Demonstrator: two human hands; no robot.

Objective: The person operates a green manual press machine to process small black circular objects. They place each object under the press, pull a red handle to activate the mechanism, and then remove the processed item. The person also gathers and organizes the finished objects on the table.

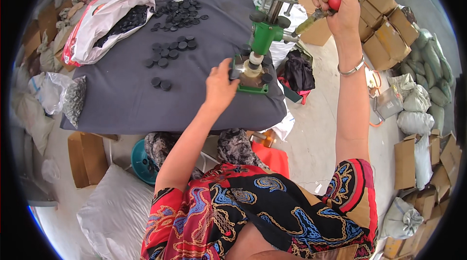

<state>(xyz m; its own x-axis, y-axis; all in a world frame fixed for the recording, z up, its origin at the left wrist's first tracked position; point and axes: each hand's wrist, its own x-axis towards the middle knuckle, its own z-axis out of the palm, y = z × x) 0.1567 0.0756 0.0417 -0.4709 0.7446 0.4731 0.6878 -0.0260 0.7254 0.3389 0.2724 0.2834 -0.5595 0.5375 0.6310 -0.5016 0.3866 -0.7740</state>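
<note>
Green hand press [265, 36] stands at the right edge of the dark cloth-covered counter [146, 109]; its red ball knob [334, 1], at the far right, is gripped by the curled fingers of the right hand [340, 0], and its lever [307, 24] is seen running from the knob down to the press head; a metal bracelet [351, 67] is worn on the right wrist. The left hand [221, 85] is held at the left side of the press base [254, 89], fingers partly extended beside a black disc [234, 73]; whether the disc is pinched cannot be told. More black discs [170, 51] are laid out left of the press: a pair nearest, a cluster beyond, a looser spread farthest; an open white-and-red sack [85, 41], filled with dark pieces, is placed at far left.
</note>
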